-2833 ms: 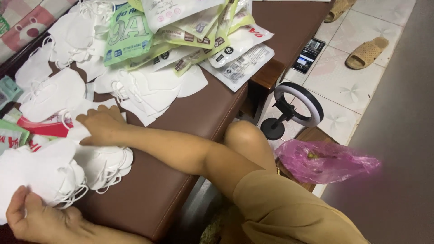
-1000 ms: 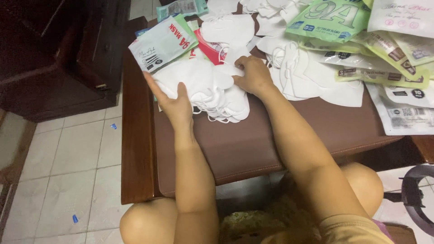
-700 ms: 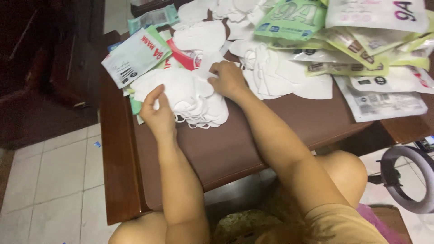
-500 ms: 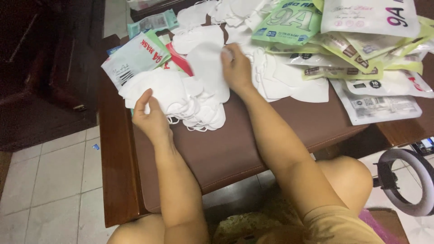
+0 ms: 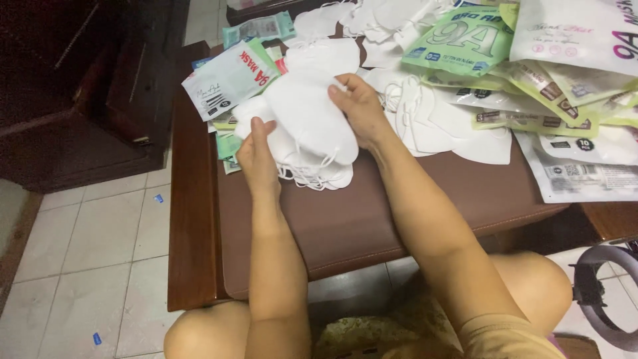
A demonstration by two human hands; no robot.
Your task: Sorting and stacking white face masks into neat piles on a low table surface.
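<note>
A stack of white folded face masks (image 5: pixel 309 126) lies on the brown bench seat. The top mask is tilted, its long side running diagonally. Thin white ear loops spill from the stack's lower edge.

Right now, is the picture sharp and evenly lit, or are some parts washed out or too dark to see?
Head view: the stack of white face masks between the left hand and right hand is bright, its folds nearly washed out; the dark wooden cabinet at left sinks into shadow; the hands look sharp; the brown padded bench top shows only soft shadows.
</note>
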